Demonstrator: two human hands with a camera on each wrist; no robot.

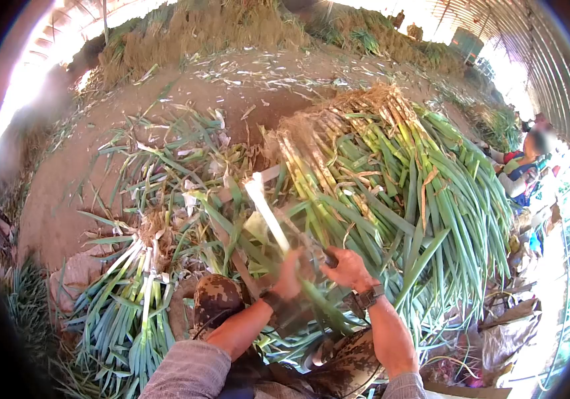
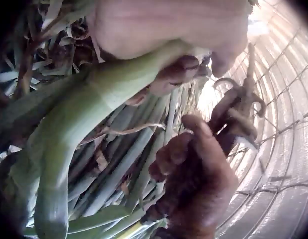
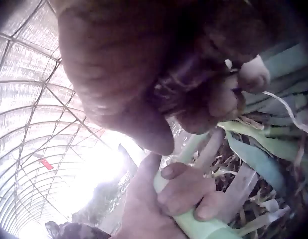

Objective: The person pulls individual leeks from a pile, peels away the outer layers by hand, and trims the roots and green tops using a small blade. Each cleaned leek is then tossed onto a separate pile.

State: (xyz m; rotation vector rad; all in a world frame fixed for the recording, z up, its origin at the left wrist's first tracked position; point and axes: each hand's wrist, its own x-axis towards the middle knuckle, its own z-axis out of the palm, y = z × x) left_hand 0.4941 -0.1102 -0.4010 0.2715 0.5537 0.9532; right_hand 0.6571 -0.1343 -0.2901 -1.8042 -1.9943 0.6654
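Observation:
My left hand [image 1: 289, 276] grips a long green onion by its shaft. The peeled white end [image 1: 268, 213] points up and away, and its green leaves [image 1: 325, 306] trail down toward my lap. In the left wrist view, the fingers curl round the pale green shaft [image 2: 114, 84]. Close beside it, my right hand [image 1: 351, 269] has its fingers curled in. A brown, shrivelled strip of outer leaf [image 2: 238, 112] sticks out past its thumb in the left wrist view. What lies inside that palm is hidden.
A large heap of unpeeled green onions [image 1: 431, 179] lies to the right, roots away from me. Peeled green onions [image 1: 132, 306] lie at the left. Stripped leaves [image 1: 178, 159] litter the soil ahead. Another person [image 1: 524, 166] sits at the far right.

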